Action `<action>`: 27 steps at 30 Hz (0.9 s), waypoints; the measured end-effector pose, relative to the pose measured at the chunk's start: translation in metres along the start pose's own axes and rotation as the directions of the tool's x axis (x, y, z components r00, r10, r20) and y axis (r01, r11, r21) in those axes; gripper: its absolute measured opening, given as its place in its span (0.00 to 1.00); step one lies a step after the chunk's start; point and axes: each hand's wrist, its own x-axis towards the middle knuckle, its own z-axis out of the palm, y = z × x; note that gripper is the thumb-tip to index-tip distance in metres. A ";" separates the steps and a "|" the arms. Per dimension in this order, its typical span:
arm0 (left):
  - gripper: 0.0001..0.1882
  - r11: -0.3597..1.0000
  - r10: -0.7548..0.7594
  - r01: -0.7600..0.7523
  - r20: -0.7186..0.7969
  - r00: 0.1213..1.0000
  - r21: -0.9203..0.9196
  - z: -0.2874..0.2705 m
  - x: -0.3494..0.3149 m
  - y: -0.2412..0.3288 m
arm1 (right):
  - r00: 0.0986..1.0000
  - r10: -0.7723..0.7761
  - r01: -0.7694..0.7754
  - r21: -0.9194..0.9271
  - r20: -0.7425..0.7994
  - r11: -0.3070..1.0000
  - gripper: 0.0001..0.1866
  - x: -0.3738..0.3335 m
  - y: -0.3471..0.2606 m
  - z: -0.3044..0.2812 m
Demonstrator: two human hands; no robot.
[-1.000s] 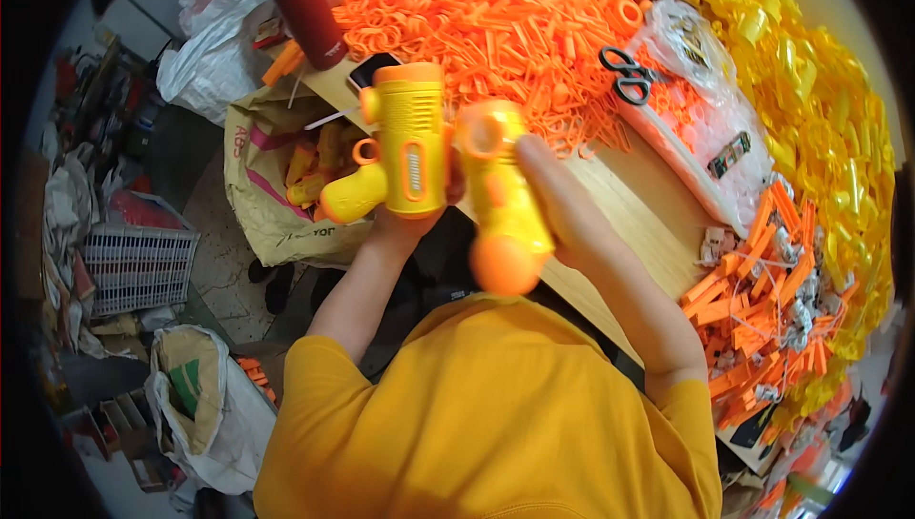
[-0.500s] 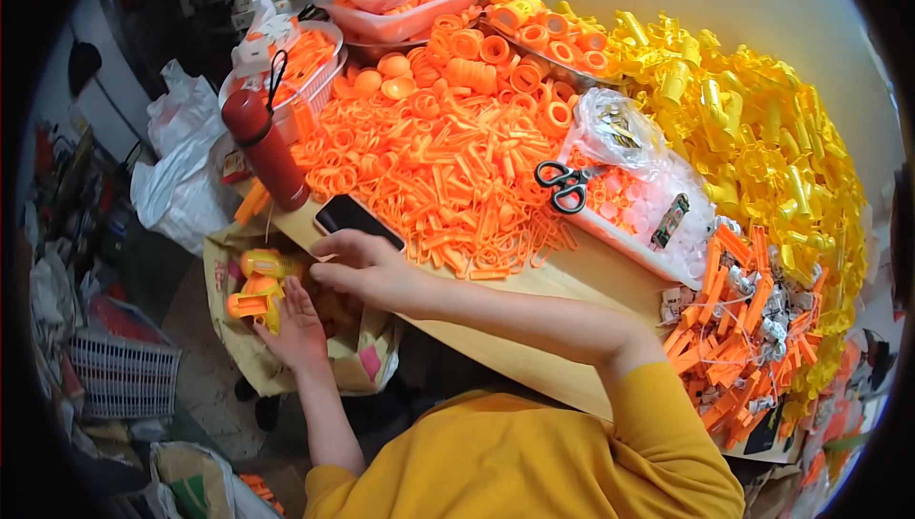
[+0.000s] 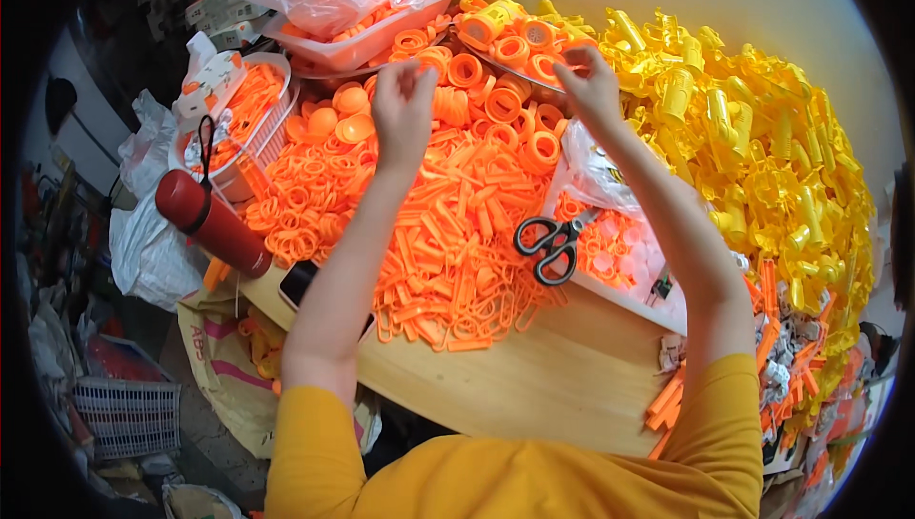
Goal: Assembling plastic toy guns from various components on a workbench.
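Both my hands reach far over the heap of orange plastic parts (image 3: 448,223). My left hand (image 3: 402,109) is above the orange rings (image 3: 464,71) and half-round caps (image 3: 355,128), fingers bent and slightly apart; I see nothing held in it. Beside the tray of orange and yellow cylinder parts (image 3: 512,50), next to the yellow part pile (image 3: 724,128), my right hand (image 3: 591,90) has loosely curled fingers with a gap at the thumb. It appears to hold nothing. Whether the fingertips touch any part is hard to make out.
Black-handled scissors (image 3: 545,250) lie across a white tray (image 3: 624,302). A red flask (image 3: 212,222) and a phone (image 3: 299,283) are at the left table edge. An open sack (image 3: 224,366) with yellow-orange parts stands below. Orange strips (image 3: 667,405) lie at right.
Both hands have left the sack at lower left and moved up and right over the heap. The yellow-orange piece by my left hand is now away from it, and the view has shifted.
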 end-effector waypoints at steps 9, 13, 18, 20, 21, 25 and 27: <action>0.41 0.549 0.057 -0.304 0.327 0.943 0.779 0.084 0.128 -0.096 | 0.990 0.122 -0.068 -0.504 0.076 0.861 0.37 0.089 0.026 0.064; 0.41 0.333 -0.040 -0.307 0.338 0.940 0.892 0.098 0.133 -0.098 | 0.959 0.261 -0.143 -0.598 0.114 0.789 0.34 0.094 0.005 0.083; 0.38 0.511 -0.010 -0.182 0.217 0.976 0.840 0.096 0.133 -0.102 | 0.973 0.226 -0.222 -0.504 -0.053 0.835 0.30 0.089 0.028 0.081; 0.37 0.536 -0.025 -0.167 0.214 0.977 0.827 0.084 0.137 -0.101 | 0.963 0.232 -0.270 -0.431 -0.140 0.861 0.29 0.092 0.030 0.072; 0.36 0.671 0.080 -0.180 0.171 0.982 0.719 0.075 0.140 -0.102 | 0.950 0.230 -0.293 -0.337 -0.213 0.895 0.28 0.097 0.032 0.058; 0.29 0.957 0.103 -0.122 0.086 0.991 0.263 0.062 0.141 -0.078 | 0.897 0.291 -0.220 0.235 -0.333 0.947 0.25 0.104 0.058 -0.023; 0.22 0.990 -0.059 0.072 0.106 0.993 -0.124 0.040 0.135 -0.056 | 0.881 0.426 -0.293 0.470 -0.206 0.833 0.23 0.085 0.030 -0.067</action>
